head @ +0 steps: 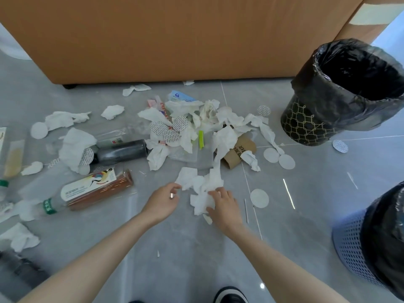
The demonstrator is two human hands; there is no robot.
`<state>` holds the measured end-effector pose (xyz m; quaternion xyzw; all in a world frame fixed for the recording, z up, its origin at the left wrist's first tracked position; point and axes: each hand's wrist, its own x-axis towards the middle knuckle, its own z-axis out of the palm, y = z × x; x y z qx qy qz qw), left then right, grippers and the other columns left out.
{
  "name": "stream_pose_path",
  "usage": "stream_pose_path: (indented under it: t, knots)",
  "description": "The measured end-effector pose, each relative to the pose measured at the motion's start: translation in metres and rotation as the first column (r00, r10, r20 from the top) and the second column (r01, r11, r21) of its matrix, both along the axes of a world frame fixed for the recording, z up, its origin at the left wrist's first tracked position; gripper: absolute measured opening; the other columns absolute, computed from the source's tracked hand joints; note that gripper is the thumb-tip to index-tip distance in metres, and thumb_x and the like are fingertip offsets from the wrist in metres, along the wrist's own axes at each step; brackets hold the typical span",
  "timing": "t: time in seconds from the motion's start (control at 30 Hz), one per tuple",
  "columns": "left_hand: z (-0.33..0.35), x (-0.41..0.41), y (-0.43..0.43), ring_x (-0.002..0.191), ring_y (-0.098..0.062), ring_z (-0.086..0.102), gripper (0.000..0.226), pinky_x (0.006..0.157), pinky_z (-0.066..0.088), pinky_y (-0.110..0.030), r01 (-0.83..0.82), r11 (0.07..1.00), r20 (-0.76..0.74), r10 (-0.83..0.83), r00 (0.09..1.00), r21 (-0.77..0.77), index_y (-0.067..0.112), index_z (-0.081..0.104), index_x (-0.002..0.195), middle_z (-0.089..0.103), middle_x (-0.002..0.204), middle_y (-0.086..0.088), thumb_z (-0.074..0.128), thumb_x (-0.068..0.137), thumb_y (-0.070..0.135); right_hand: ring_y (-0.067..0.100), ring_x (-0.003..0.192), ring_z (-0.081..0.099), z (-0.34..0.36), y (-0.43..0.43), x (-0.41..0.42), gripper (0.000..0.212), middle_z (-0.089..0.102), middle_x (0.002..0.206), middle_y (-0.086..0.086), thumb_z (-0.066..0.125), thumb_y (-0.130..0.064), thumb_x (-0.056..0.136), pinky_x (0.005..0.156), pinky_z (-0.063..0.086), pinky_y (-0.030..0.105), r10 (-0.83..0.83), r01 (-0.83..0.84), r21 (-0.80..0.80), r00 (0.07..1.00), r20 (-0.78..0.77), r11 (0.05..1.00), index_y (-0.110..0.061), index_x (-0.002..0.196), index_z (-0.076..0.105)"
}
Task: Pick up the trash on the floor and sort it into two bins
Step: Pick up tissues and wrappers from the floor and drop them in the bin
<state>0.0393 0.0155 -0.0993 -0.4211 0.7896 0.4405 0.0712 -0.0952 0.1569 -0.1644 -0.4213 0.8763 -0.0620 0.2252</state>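
The tissue [197, 186], on the floor left of the black bin [310, 119] and stretched away from the person, is gripped at its near end by the curled fingers [217, 193] of the right hand [225, 207], its left corner met by the left hand [162, 203], pinch unclear.

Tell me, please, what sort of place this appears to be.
Probably an indoor room, perhaps an office: glossy grey floor tiles, a large cardboard box, and a black bin and blue mesh bin, both bag-lined.
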Motion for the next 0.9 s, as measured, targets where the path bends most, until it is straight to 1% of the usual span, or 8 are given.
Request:
stream_pose_path:
  t: [0.1, 0.2, 0.33, 0.47, 0.57, 0.67, 0.77, 0.9]
  knots:
    - [-0.007, 0.0, 0.0, 0.115, -0.02, 0.052, 0.04, 0.091, 0.04, -0.024, 0.007, 1.0, -0.008, -0.007, 1.0, -0.022, 0.017, 0.047, 0.133, 0.052, 0.131, -0.005, 0.046, 0.094, 0.011, 0.024, 0.113, 0.044, 0.001, 0.006, 0.006, 0.029, 0.049, 0.126, 0.001, 0.052, -0.022, 0.093, 0.088, 0.035, 0.032, 0.076, -0.075, -0.037, 0.997, 0.008, 0.996, -0.018, 0.121, 0.055]
    - [-0.016, 0.0, 0.002, 0.123, -0.02, 0.045, 0.045, 0.095, 0.032, -0.019, 0.063, 0.995, -0.024, -0.065, 0.998, -0.071, 0.017, 0.042, 0.137, 0.045, 0.137, -0.006, 0.047, 0.093, 0.009, 0.023, 0.107, 0.047, 0.012, 0.01, 0.007, 0.021, 0.056, 0.115, 0.001, 0.052, -0.022, 0.092, 0.078, 0.034, 0.031, 0.087, -0.083, -0.056, 0.994, 0.065, 0.995, -0.016, 0.111, 0.058]
    - [-0.025, -0.005, 0.001, 0.136, -0.023, 0.027, 0.058, 0.107, 0.032, -0.03, 0.149, 0.976, 0.018, -0.148, 0.989, -0.161, 0.021, 0.03, 0.145, 0.025, 0.151, -0.003, 0.046, 0.091, 0.005, 0.018, 0.08, 0.049, 0.047, 0.017, 0.004, 0.007, 0.057, 0.087, 0.001, 0.05, -0.02, 0.088, 0.066, 0.041, 0.033, -0.084, 0.149, -0.221, 0.957, 0.279, 0.964, -0.016, 0.094, 0.051]
    - [-0.032, -0.012, -0.004, 0.145, -0.021, 0.002, 0.075, 0.111, 0.028, -0.038, 0.351, 0.912, 0.183, -0.316, 0.931, -0.212, 0.025, 0.014, 0.15, -0.002, 0.159, 0.001, 0.055, 0.089, 0.009, 0.014, 0.053, 0.036, 0.066, 0.021, -0.009, 0.004, 0.045, 0.063, -0.001, 0.046, -0.015, 0.09, 0.049, 0.029, 0.028, -0.209, 0.354, -0.314, 0.886, 0.414, 0.881, -0.013, 0.089, 0.043]
    - [-0.042, -0.013, -0.011, 0.146, -0.021, -0.002, 0.078, 0.109, 0.028, -0.037, 0.492, 0.834, 0.311, -0.412, 0.856, -0.249, 0.028, 0.007, 0.151, -0.009, 0.159, 0.002, 0.055, 0.091, 0.016, 0.016, 0.054, 0.035, 0.065, 0.022, -0.019, 0.003, 0.041, 0.061, 0.001, 0.041, -0.01, 0.089, 0.051, 0.028, 0.03, -0.26, 0.414, -0.315, 0.864, 0.43, 0.854, -0.013, 0.089, 0.039]
    - [-0.052, -0.015, -0.011, 0.145, -0.021, 0.005, 0.076, 0.109, 0.03, -0.037, 0.51, 0.826, 0.344, -0.418, 0.841, -0.242, 0.024, 0.004, 0.151, -0.001, 0.159, -0.001, 0.053, 0.093, 0.023, 0.016, 0.056, 0.034, 0.062, 0.024, -0.025, 0.005, 0.04, 0.063, 0.002, 0.035, -0.008, 0.09, 0.051, 0.027, 0.03, -0.266, 0.412, -0.263, 0.851, 0.453, 0.872, -0.008, 0.09, 0.041]
    - [-0.06, -0.015, -0.006, 0.136, -0.022, 0.025, 0.072, 0.1, 0.036, -0.035, 0.499, 0.799, 0.346, -0.388, 0.854, -0.335, 0.022, 0.011, 0.15, 0.022, 0.15, -0.001, 0.054, 0.092, 0.023, 0.015, 0.062, 0.04, 0.057, 0.025, -0.021, 0.01, 0.045, 0.073, -0.002, 0.036, -0.011, 0.092, 0.054, 0.031, 0.026, -0.153, 0.245, -0.144, 0.873, 0.463, 0.959, -0.012, 0.097, 0.044]
    - [-0.065, -0.012, 0.004, 0.123, -0.023, 0.037, 0.055, 0.092, 0.036, -0.032, 0.45, 0.782, 0.291, -0.352, 0.89, -0.432, 0.021, 0.028, 0.144, 0.037, 0.137, 0.0, 0.05, 0.093, 0.021, 0.021, 0.093, 0.048, 0.036, 0.029, -0.004, 0.032, 0.05, 0.106, 0.005, 0.047, -0.018, 0.091, 0.075, 0.039, 0.031, 0.008, -0.017, 0.018, 0.897, 0.442, 1.0, -0.014, 0.121, 0.037]
